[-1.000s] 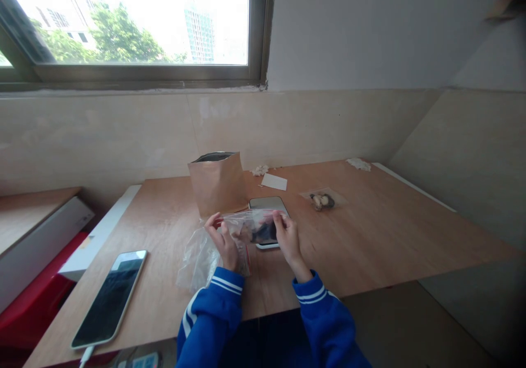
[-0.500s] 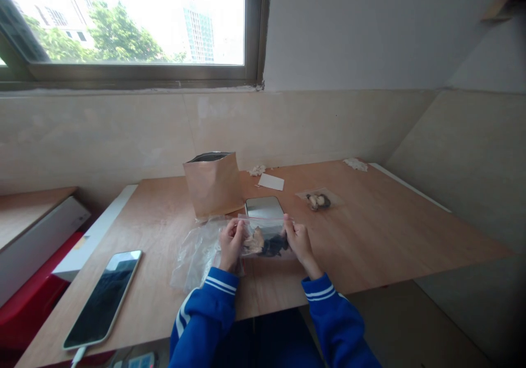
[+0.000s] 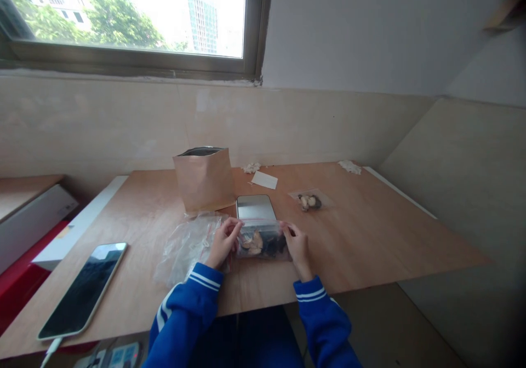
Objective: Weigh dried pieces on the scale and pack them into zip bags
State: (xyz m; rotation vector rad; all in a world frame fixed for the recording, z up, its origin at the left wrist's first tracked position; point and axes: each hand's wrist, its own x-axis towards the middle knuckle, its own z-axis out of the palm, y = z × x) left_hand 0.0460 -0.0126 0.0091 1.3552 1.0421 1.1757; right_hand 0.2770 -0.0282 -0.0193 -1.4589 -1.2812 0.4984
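Both my hands hold a small clear zip bag [image 3: 262, 242] with dark and pale pieces inside, low over the wooden table [image 3: 370, 236]. My left hand [image 3: 223, 242] pinches its top left corner and my right hand [image 3: 296, 245] pinches its top right corner. A pile of empty clear bags [image 3: 184, 245] lies just left of my left hand. Behind the bag lies a small flat scale with a shiny top [image 3: 255, 208], and an open brown paper pouch [image 3: 204, 179] stands behind that.
A phone [image 3: 82, 288] on a cable lies at the table's front left. A second filled clear bag [image 3: 309, 200], a white card [image 3: 264, 179] and bits of white fluff [image 3: 349, 166] lie farther back. A tiled wall and window rise behind.
My hands have lowered the filled bag from in front of the scale down toward the table. The view has shifted slightly right.
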